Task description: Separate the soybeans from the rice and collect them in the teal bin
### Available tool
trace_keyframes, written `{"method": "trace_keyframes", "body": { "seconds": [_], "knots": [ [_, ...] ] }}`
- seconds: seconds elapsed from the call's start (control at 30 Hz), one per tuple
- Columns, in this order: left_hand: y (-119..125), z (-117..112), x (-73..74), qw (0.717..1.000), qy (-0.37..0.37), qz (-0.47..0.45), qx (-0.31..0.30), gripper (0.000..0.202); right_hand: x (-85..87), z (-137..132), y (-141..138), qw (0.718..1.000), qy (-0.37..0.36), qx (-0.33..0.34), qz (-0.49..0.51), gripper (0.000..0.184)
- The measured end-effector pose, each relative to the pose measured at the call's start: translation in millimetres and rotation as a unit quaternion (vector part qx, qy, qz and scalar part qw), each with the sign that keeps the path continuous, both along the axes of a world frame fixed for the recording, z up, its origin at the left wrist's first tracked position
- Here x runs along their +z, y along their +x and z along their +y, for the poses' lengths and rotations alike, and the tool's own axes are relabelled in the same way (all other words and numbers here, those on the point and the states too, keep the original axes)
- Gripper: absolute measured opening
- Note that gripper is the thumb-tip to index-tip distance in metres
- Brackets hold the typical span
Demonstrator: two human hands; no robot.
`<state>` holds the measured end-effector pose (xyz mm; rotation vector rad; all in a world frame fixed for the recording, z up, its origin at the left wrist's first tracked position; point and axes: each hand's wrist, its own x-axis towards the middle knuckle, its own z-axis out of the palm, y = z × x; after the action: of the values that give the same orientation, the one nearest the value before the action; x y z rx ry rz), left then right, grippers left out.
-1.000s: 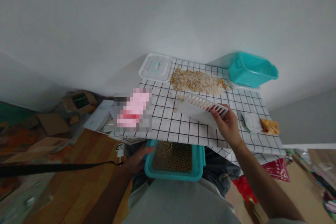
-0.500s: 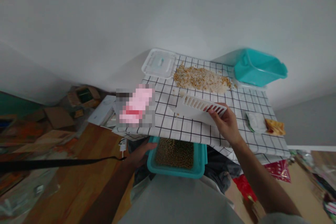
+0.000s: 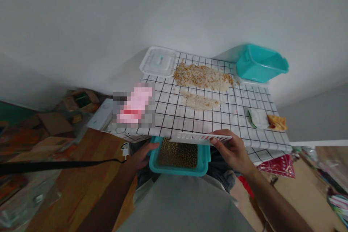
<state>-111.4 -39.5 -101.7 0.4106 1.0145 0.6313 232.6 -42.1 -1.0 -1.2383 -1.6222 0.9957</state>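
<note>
My right hand (image 3: 232, 149) grips a white slotted plastic scoop (image 3: 201, 137), held nearly flat at the table's near edge above a teal tub (image 3: 206, 159) full of brownish beans. My left hand (image 3: 141, 156) holds that tub by its left rim, in my lap below the table edge. On the checked tablecloth (image 3: 190, 119) lie a large heap of mixed beans and rice (image 3: 202, 76) and, in front of it, a smaller strip of rice (image 3: 199, 101).
A clear plastic lid (image 3: 158, 61) lies at the table's far left corner and a teal bin (image 3: 259, 66) stands at the far right. Small packets (image 3: 268, 119) sit near the right edge. Cardboard boxes (image 3: 54, 123) clutter the floor on the left.
My right hand has drawn the scoop from the middle of the table back to the near edge over the tub, uncovering a strip of rice behind it. My left hand stays on the tub.
</note>
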Motion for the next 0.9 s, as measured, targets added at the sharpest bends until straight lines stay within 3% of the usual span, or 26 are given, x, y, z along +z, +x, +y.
{"method": "trace_keyframes", "body": {
  "seconds": [0.2, 0.4, 0.5, 0.7, 0.9],
  "knots": [
    [6, -2, 5.7, 1.000, 0.021, -0.004, 0.003, 0.020, -1.9, 12, 21, 0.989, 0.083, -0.120, -0.015, 0.015],
    [15, -3, 12.0, 1.000, 0.030, -0.001, -0.006, 0.033, -3.9, 51, 70, 0.964, 0.140, -0.223, -0.028, 0.020],
    [23, -2, 13.7, 0.999, 0.036, -0.015, -0.011, 0.030, -6.7, 75, 95, 0.955, 0.137, -0.262, 0.003, 0.027],
    [34, -2, 2.5, 0.999, 0.020, -0.039, -0.025, 0.031, -15.3, 107, 109, 0.963, 0.095, -0.249, 0.029, 0.032],
    [38, -2, -8.0, 0.999, -0.004, -0.047, -0.022, 0.029, -16.1, 104, 96, 0.973, 0.081, -0.216, 0.024, 0.029]
  ]
}}
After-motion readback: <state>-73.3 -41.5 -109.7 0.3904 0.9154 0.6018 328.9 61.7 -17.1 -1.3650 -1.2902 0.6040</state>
